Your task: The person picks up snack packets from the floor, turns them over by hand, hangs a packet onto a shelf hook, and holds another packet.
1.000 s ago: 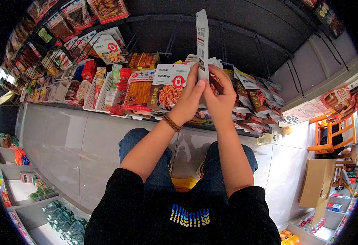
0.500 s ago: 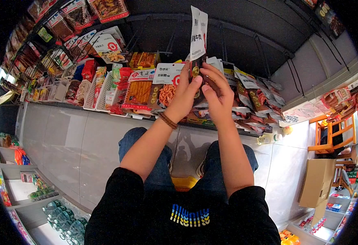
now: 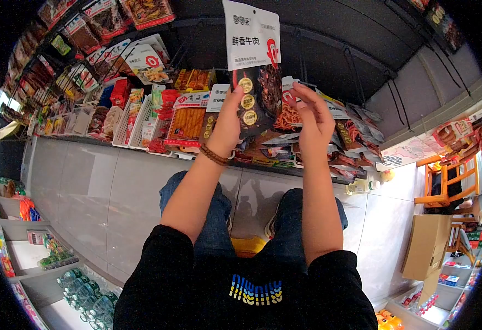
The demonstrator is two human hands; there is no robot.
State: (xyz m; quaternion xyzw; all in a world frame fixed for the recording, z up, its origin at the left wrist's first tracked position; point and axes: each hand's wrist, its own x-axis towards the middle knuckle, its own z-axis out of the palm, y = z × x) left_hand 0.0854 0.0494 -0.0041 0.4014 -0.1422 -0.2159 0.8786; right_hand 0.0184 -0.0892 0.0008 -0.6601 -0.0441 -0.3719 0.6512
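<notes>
A white-topped, dark snack bag (image 3: 263,91) is upright above the lower shelf, its printed front facing me. My left hand (image 3: 227,124) grips its lower left edge between thumb and fingers. To the right of the bag, my right hand (image 3: 315,118) is apart from it, fingers bent and spread, with nothing in it. Behind the hands lie a bag of reddish strips (image 3: 289,116), a bag of yellow-brown sticks (image 3: 187,122) and several dark bags (image 3: 348,135) stacked at the right.
Snack bags hang on a rack (image 3: 81,41) at the upper left. White baskets (image 3: 122,129) stand on the low shelf. A bottle (image 3: 363,187) lies near its right end. Farther right are a cardboard box (image 3: 427,247) and a wooden chair (image 3: 444,184). Bottles (image 3: 89,297) fill a lower-left shelf.
The bag has turned from edge-on to face me and shifted left with my left hand. My right hand has let go of it and moved right.
</notes>
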